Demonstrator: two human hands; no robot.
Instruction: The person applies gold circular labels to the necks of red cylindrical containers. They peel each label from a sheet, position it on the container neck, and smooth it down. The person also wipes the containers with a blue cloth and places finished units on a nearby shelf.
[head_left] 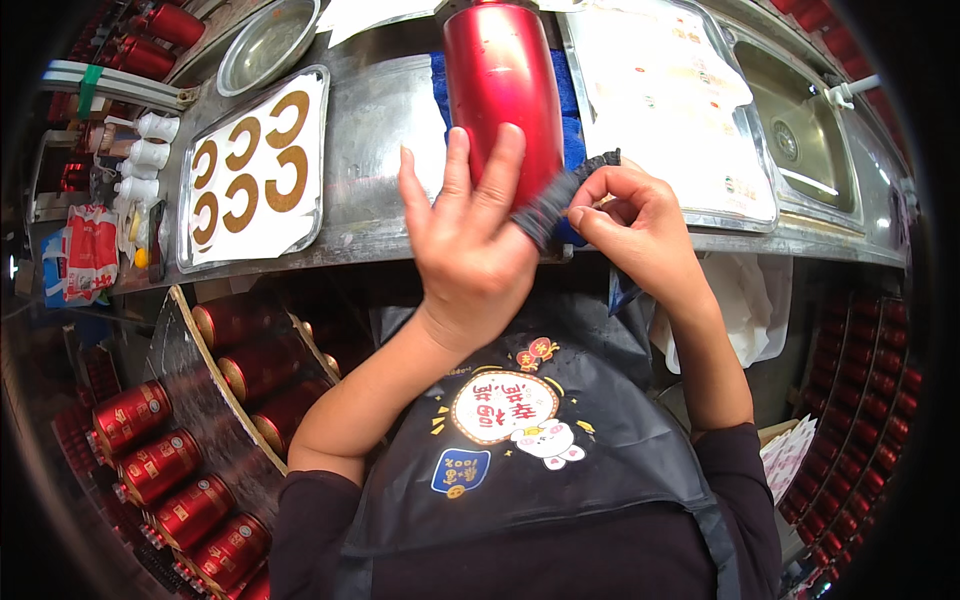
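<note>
A shiny red metal cylinder [500, 85], like a flask body, lies lengthwise on a blue cloth [568, 95] on the metal counter. My left hand [470, 235] is over its near end, fingers spread and stretched out. Its thumb is hidden by a dark grey gathered cloth band [560, 200], which runs from the side of that hand across to my right hand. My right hand [635, 215] has its fingers curled in a pinch at the band's far end. What exactly lies between those fingertips is partly hidden.
Left of the cylinder stands a tray [322, 160] with several gold C-shaped pieces on white sheets, a metal bowl [270, 50] behind it. On the right are a tray of printed sheets [670, 110] and a sink [800, 120]. Red canisters [195, 510] fill racks below.
</note>
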